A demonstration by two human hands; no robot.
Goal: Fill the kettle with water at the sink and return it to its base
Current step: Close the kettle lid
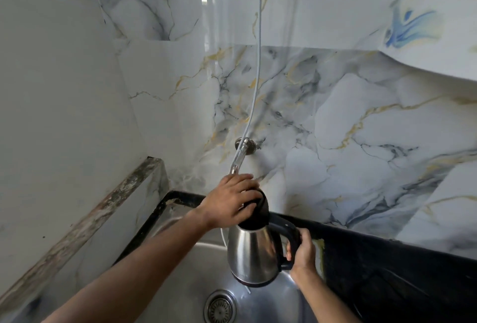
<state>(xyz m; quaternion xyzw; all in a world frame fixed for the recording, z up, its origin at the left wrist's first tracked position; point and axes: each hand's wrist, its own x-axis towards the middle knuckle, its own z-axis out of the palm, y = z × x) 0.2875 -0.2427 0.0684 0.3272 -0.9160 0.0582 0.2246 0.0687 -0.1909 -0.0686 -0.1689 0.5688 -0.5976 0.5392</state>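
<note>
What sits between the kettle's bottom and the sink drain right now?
Nothing in the head view: only bare steel basin separates the kettle from the sink drain. The right hand holds its handle.

Kettle (254, 253) fills sink (185, 271) centre; room left, hose (254, 95) overhead.

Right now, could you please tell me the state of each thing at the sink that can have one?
kettle: upright, held over the sink basin.
kettle lid: open, tipped up under the left hand.
right hand: closed around the kettle handle.
wall tap: whether water runs cannot be told.
sink: drain unplugged.
</note>
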